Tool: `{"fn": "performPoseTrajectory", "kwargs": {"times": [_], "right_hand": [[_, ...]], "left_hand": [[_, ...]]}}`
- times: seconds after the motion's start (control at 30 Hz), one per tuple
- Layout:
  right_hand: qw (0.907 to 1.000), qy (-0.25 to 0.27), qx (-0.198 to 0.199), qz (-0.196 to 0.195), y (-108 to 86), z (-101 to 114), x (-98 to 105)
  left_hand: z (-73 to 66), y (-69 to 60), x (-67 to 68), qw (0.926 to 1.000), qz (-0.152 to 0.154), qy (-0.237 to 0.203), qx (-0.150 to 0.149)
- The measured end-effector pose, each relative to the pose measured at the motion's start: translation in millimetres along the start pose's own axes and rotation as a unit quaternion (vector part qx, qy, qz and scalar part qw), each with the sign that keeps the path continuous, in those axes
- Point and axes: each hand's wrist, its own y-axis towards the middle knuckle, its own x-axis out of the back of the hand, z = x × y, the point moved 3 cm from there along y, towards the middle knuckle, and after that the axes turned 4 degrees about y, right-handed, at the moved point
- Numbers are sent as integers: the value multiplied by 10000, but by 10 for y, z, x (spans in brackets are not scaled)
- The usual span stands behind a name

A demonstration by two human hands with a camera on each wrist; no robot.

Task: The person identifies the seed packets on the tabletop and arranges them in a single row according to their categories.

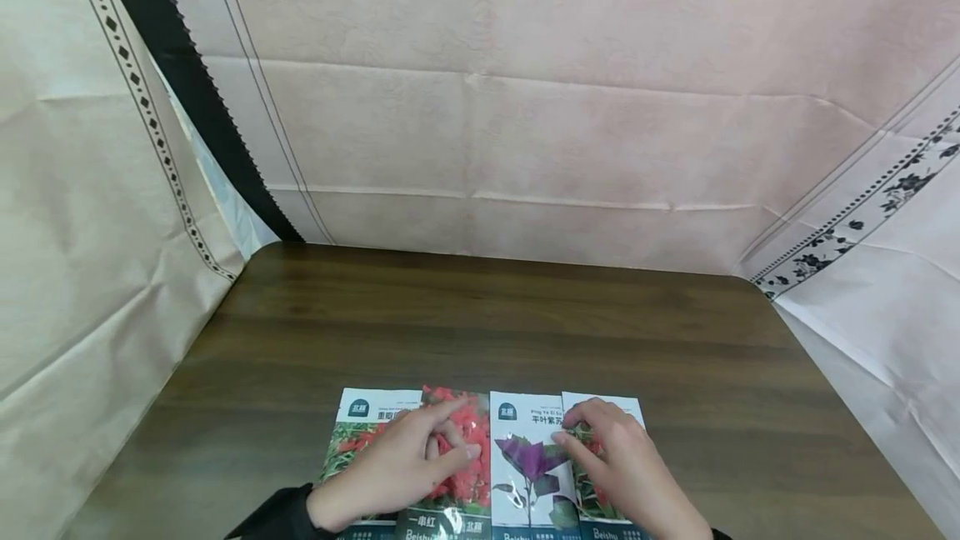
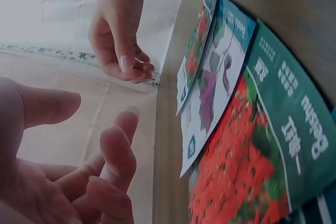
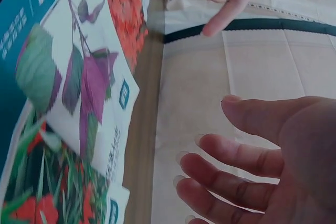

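Observation:
Several flower seed packets lie side by side in an overlapping row at the table's near edge. From the left they are a white-topped packet with red flowers (image 1: 381,403), a packet covered in red blossoms (image 1: 474,486), a purple-leaf packet (image 1: 525,407) and another red-flower packet (image 1: 626,407). My left hand (image 1: 405,458) hovers over the two leftmost packets, fingers loosely bent and holding nothing. Over the rightmost packet is my right hand (image 1: 624,463), its fingertips near the purple-leaf packet's edge. The right wrist view shows that hand's fingers (image 3: 231,156) apart with nothing between them.
The brown wood-grain table (image 1: 480,323) stretches away beyond the packets. Pale patterned cloth (image 1: 525,132) hangs behind it and along both sides. A dark strip (image 1: 195,98) runs down the cloth at the back left.

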Motion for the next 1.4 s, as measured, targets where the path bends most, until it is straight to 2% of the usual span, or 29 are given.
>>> {"fn": "performPoseTrajectory", "kwargs": {"times": [0.1, 0.27, 0.37, 0.47, 0.53, 0.63, 0.8, 0.93, 1.03, 1.13, 1.27, 1.4], "right_hand": [[9999, 13, 163, 0, 14, 48, -57], [9990, -104, 433, -27, 47, 112, -140], [9986, -317, 399, 139, 70, 145, -187], [9974, -536, 338, 339, 78, 166, -230], [9957, -670, 360, 520, 74, 173, -258], [9922, -780, 596, 775, 60, 173, -308], [9811, -859, 936, 1460, 43, 135, -408], [9721, -886, 916, 1968, 39, 95, -492], [9683, -897, 888, 2154, 37, 75, -550], [9636, -1071, 862, 2292, 35, 57, -612], [9585, -1219, 803, 2449, 30, 45, -678], [9589, -1185, 797, 2450, 32, 35, -700]], "left_hand": [[13, -22, 41, 9996, -167, 224, 49], [34, -40, 82, 9965, -354, 750, -61], [49, -53, 97, 9888, -437, 1420, -160], [75, -66, 99, 9751, -397, 2165, -261], [95, -68, 91, 9670, -271, 2508, -359], [124, -64, 72, 9555, -61, 2910, -473], [193, -26, 24, 9443, 353, 3234, -499], [258, 12, -23, 9312, 755, 3532, -499], [293, 34, -54, 9187, 978, 3790, -522], [306, 51, -74, 9079, 1077, 4011, -568], [314, 61, -92, 9018, 1130, 4132, -574], [325, 65, -102, 8991, 1147, 4189, -547]]}}
